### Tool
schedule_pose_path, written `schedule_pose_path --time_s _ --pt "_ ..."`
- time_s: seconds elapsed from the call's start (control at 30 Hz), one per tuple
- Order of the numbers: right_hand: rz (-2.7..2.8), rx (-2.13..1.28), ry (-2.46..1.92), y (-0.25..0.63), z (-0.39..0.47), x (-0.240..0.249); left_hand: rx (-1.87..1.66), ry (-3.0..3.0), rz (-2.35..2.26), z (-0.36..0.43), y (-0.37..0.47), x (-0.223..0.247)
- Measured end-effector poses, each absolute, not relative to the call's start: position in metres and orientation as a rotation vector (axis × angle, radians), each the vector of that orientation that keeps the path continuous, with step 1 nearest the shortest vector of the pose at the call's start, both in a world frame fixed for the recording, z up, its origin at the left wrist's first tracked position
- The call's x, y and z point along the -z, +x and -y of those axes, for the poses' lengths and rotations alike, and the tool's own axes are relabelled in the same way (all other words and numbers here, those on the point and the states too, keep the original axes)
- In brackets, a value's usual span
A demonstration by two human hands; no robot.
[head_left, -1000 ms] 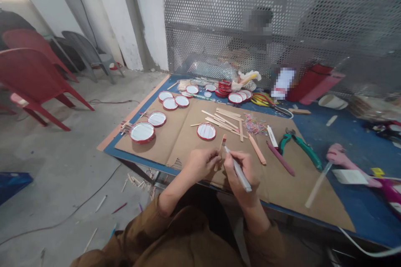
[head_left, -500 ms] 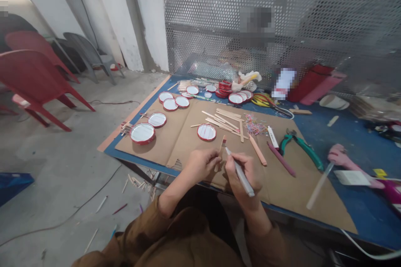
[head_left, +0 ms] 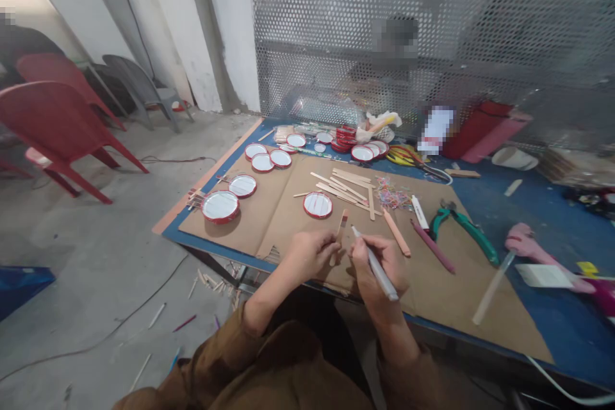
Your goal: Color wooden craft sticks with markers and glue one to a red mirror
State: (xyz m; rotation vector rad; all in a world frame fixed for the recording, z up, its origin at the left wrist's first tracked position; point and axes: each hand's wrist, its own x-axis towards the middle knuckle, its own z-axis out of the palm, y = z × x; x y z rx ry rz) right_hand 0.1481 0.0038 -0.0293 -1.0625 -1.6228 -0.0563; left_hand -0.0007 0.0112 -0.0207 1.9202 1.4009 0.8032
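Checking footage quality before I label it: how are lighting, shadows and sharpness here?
Head view: upper left corner washed out by brightness; head view: soft shadow beside the large red-rimmed disc; head view: left hand and right hand fairly distinct, but the marking on the white pen-shaped item too blurred to read; head view: pixelated block over the perforated panel.

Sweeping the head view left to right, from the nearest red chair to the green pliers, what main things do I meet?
Red chair → large red-rimmed disc → left hand → wooden stick → right hand, holding a pen → green pliers.
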Motion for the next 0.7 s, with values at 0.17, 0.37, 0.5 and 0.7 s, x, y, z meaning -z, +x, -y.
schedule_pose_path --time_s 0.17,0.37,0.5,0.7 --pt "1.74 0.075 -0.993 0.1477 0.0 0.027 -0.817 1.923 -1.41 -0.0117 -0.001 0.0244" --pt "1.76 0.06 -0.987 0.1463 -0.0017 0.0246 -0.809 1.909 -1.375 -0.0109 -0.0008 0.0223" --pt "1.774 0.075 -1.0 0.1462 -0.0028 0.0268 -0.811 1.892 -1.384 -0.0107 -0.001 0.021" --pt "1.545 0.009 -1.168 0.1473 0.0003 0.0329 -0.855 1.857 -1.341 -0.0107 -0.0015 0.0229"
